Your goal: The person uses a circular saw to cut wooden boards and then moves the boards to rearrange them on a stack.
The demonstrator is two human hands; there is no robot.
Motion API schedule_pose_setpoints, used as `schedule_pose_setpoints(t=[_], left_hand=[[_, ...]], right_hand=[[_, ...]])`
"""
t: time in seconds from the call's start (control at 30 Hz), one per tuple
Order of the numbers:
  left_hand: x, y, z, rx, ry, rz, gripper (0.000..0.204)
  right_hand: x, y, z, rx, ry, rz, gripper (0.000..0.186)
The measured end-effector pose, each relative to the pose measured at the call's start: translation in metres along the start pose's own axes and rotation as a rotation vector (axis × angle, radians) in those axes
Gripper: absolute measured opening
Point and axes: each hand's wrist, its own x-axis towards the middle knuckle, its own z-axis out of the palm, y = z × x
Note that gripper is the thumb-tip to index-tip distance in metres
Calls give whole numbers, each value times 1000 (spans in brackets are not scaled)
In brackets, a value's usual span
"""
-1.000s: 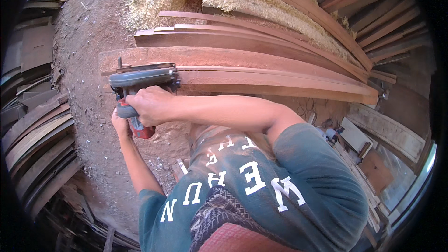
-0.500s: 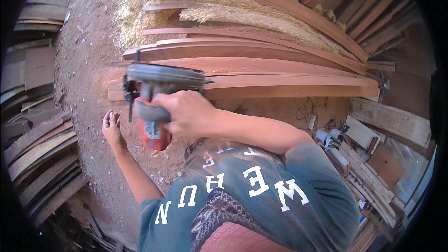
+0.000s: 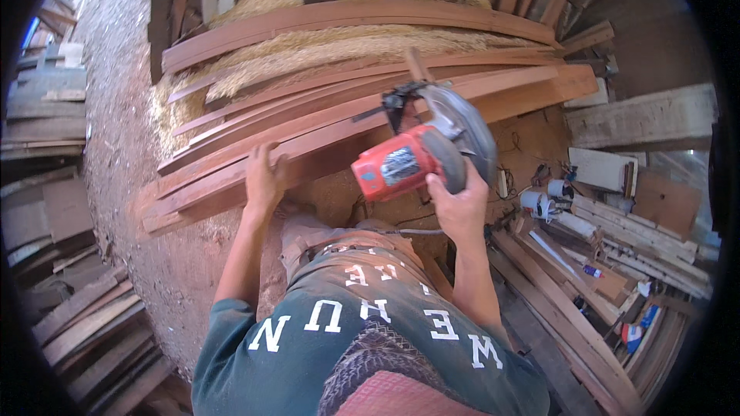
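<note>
Gripping the circular saw point(image 3: 397, 162) by its handle point(image 3: 450, 160), likely for balance, your right hand point(image 3: 462, 206) sits apart from your loosely spread left hand point(image 3: 264, 177) beside the wooden beam point(image 3: 202, 191).

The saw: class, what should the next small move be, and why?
Probably set the saw down somewhere steady: only the right hand grips it, by its handle, while the left hand is apart from it, by the near plank. Setting it down would likely free both hands.
</note>
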Motion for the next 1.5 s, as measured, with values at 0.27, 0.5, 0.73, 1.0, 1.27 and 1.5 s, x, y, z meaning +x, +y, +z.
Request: schedule_pose_setpoints(t=[0.27, 0.5, 0.73, 1.0, 1.27, 1.5], left_hand=[[54, 153, 182, 420, -93, 485, 84], [100, 127, 230, 432, -281, 356, 77], [112, 138, 215, 371, -403, 330, 65], [148, 126, 219, 359, -512, 410, 74], [192, 112, 235, 299, -1021, 184, 50], [222, 136, 222, 376, -1063, 103, 45]], right_hand=[[-19, 81, -147, 58, 468, 239, 32], [-21, 147, -194, 196, 662, 327, 41], [35, 129, -203, 262, 681, 446, 33], [118, 142, -201, 295, 621, 432, 33], [158, 163, -220, 269, 573, 482, 35], [183, 185, -240, 240, 512, 491, 19]])
